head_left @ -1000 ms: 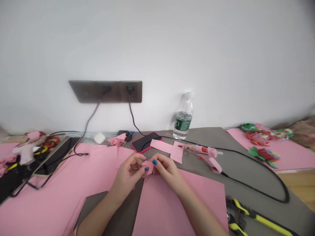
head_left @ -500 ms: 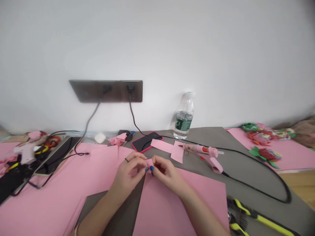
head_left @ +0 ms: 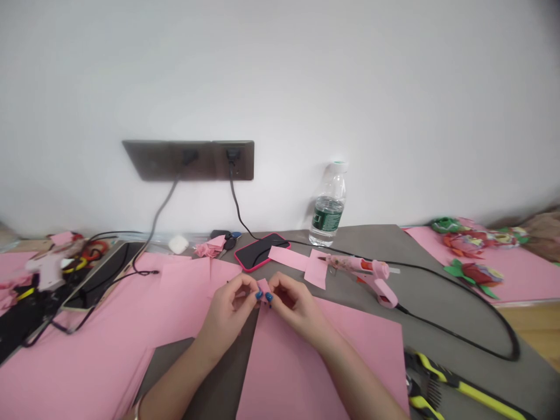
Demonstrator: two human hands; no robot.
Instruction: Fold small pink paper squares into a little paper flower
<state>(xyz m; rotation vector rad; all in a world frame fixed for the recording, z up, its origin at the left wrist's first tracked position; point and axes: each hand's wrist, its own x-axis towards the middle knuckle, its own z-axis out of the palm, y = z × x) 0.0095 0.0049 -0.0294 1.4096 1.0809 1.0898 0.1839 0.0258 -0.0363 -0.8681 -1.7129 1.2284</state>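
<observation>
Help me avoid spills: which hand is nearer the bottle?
Right. The right hand is in front of the bottle, slightly left of it; the left hand is farther left.

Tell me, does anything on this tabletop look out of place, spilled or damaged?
Nothing looks spilled or broken. One oddity: the pink glue gun lies on its side, its nozzle over a small pink paper square, which it might mark if hot.
</observation>
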